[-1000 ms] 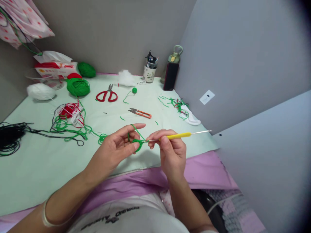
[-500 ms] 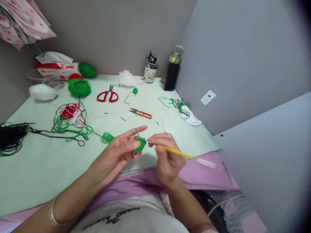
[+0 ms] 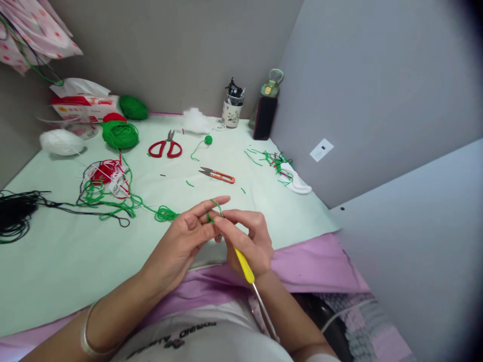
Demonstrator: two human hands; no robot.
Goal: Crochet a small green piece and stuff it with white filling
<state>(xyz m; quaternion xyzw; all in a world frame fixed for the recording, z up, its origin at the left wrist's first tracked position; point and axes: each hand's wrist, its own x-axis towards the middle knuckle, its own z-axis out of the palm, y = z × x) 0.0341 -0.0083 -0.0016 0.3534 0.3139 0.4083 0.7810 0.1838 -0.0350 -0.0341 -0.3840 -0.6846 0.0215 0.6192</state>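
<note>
Now we note hook swing: yellow crochet hook [image 3: 244, 265], earlier levelled toward right of frame, points down to lower centre. Right hand [image 3: 251, 239] fingers clamped on its front end; left hand [image 3: 188, 236] pinches green crochet piece [image 3: 211, 217], mid-frame, half hidden. We judge stitch under way.

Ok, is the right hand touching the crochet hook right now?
Touching. The head view shows the right hand closed around the crochet hook, its yellow handle sticking out below the fingers; the left hand pinches the green yarn piece.
</note>
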